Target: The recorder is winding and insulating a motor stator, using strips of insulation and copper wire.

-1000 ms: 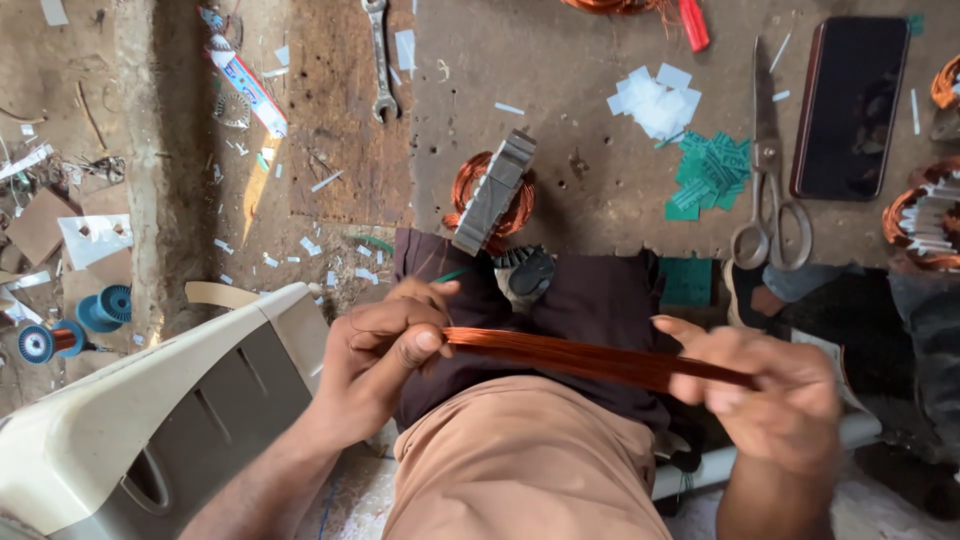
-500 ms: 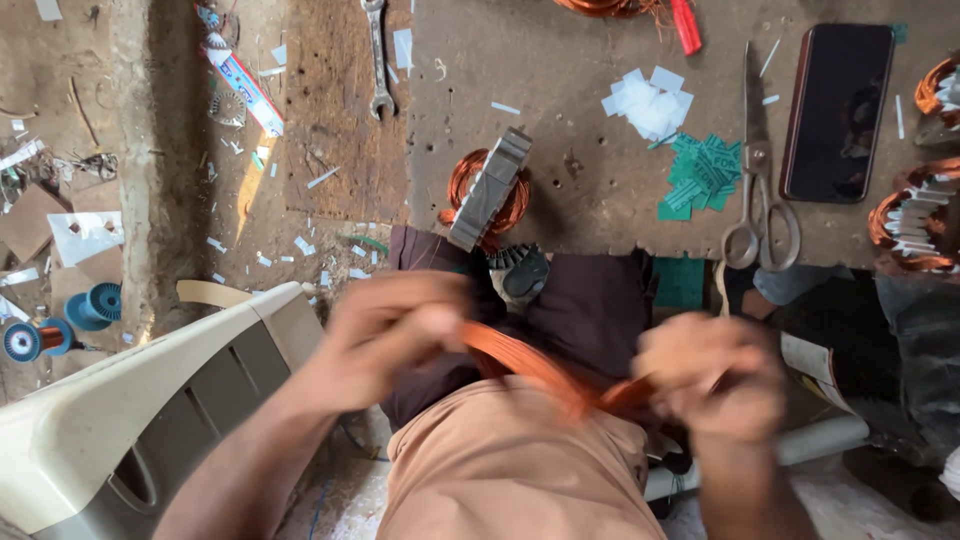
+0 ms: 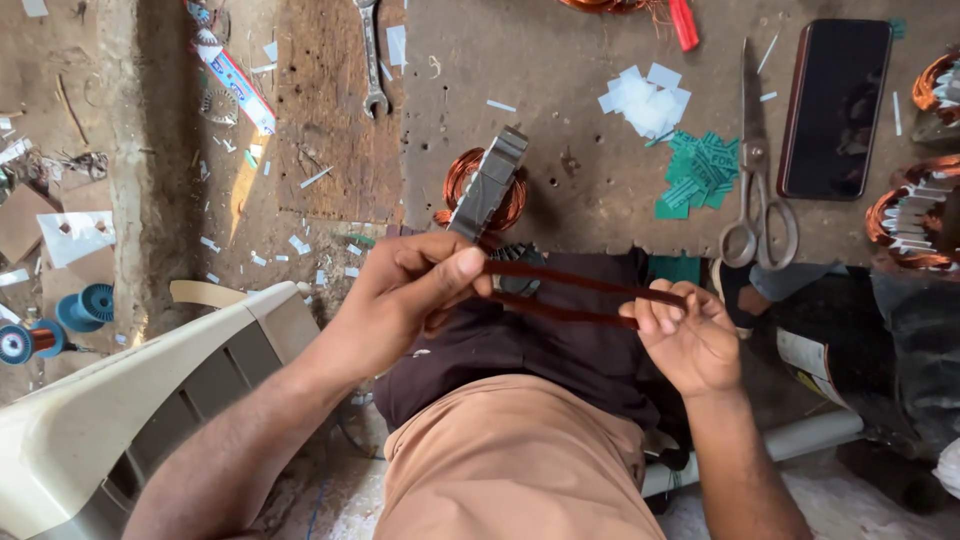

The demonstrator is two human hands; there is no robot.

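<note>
Surface: worn brown workbench (image 3: 560, 150), paper scraps lying all over it.
Left hand (image 3: 415, 295): you're pinching one end of the coil (image 3: 575, 295) between thumb and fingers, closed tight on it.
Right hand (image 3: 690, 340): you're gripping the other end, fingers curled around it.
Coil: long thin loop of copper wire, stretching between both hands above your lap, just below the bench edge.
Behind the left hand: stator (image 3: 487, 188) sitting on the bench.
Right of the coil: scissors (image 3: 757, 190) and a dark phone (image 3: 835, 108) lying flat.
Top: wrench (image 3: 371, 55).
</note>
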